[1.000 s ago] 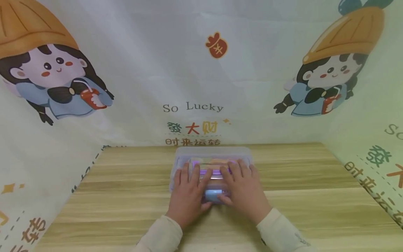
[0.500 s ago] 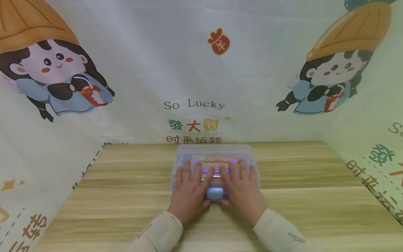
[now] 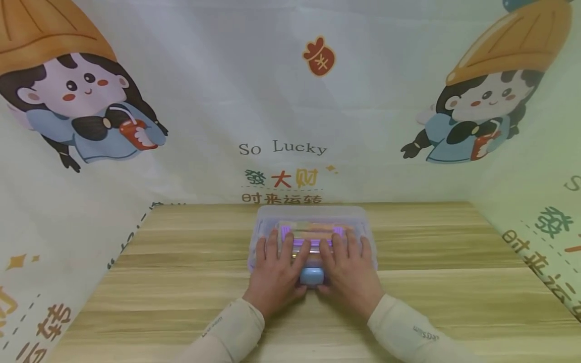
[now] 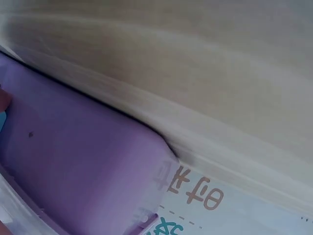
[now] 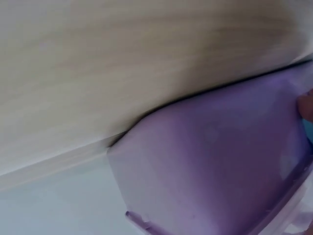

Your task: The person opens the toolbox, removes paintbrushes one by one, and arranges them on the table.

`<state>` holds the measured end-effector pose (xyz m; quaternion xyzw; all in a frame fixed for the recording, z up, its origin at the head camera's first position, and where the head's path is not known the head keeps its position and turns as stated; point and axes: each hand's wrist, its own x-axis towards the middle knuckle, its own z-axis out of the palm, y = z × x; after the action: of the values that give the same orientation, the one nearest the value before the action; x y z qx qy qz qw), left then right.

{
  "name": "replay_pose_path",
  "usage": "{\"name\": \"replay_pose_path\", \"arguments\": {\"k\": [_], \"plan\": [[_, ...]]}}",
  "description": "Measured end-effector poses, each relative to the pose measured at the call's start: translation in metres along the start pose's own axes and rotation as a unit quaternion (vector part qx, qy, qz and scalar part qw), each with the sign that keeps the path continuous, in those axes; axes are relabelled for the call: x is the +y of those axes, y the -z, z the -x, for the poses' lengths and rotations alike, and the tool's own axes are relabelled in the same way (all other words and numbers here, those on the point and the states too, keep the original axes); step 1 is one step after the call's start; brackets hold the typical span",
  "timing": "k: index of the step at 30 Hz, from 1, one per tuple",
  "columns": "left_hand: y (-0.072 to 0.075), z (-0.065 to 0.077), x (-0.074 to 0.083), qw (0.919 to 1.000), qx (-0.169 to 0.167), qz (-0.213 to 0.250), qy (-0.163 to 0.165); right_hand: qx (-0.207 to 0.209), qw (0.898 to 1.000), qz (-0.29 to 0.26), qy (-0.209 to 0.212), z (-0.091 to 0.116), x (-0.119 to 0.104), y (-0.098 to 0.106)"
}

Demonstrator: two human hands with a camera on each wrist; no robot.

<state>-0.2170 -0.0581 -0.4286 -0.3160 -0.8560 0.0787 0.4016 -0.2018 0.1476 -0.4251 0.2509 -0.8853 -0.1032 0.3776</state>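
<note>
A purple plastic box (image 5: pixel 220 156) with a clear lid (image 3: pixel 313 213) stands on the table. Through the lid, bright purple and orange-tan contents show, too obscured to name. At the front of the box is a light-blue latch (image 3: pixel 311 276). My left hand (image 3: pixel 274 269) rests on the left part of the lid, fingers spread and fairly straight. My right hand (image 3: pixel 354 269) lies likewise on the right part. Both thumbs reach down the front, one on each side of the latch. In the wrist views, a thumb tip (image 5: pixel 306 106) touches the front wall beside the latch.
The wood-grain table (image 3: pixel 181 297) extends to both sides of the box. Behind it hangs a pale cloth (image 3: pixel 204 101) printed with cartoon figures and lettering, which also encloses the left and right sides. The box sits near the table's back edge.
The right thumb has slid off the blue latch to its right side, so the latch shows fully. Both hands stay on the lid. The head view has shifted slightly.
</note>
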Motion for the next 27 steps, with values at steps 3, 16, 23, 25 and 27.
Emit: {"name": "replay_pose_path", "arguments": {"k": [3, 16, 23, 25, 27], "plan": [[-0.0020, 0.0011, -0.0005, 0.9999, 0.008, 0.006, 0.001, 0.014, 1.000, 0.007, 0.009, 0.0008, 0.0004, -0.0023], [-0.0031, 0.0019, -0.0030, 0.9997, 0.018, 0.018, 0.002, 0.035, 0.999, 0.007, 0.031, -0.0011, 0.0047, -0.0078], [-0.0032, 0.0026, -0.0009, 0.9997, 0.012, 0.022, 0.000, 0.025, 0.999, 0.004, 0.031, 0.0022, 0.0050, -0.0070], [-0.0034, 0.0019, -0.0007, 0.9997, 0.013, 0.021, -0.001, 0.027, 0.999, 0.006, 0.031, 0.0022, 0.0056, -0.0066], [-0.0039, 0.0021, -0.0010, 0.9997, 0.018, 0.019, -0.003, 0.031, 0.999, 0.010, 0.035, 0.0021, 0.0059, -0.0059]]}}
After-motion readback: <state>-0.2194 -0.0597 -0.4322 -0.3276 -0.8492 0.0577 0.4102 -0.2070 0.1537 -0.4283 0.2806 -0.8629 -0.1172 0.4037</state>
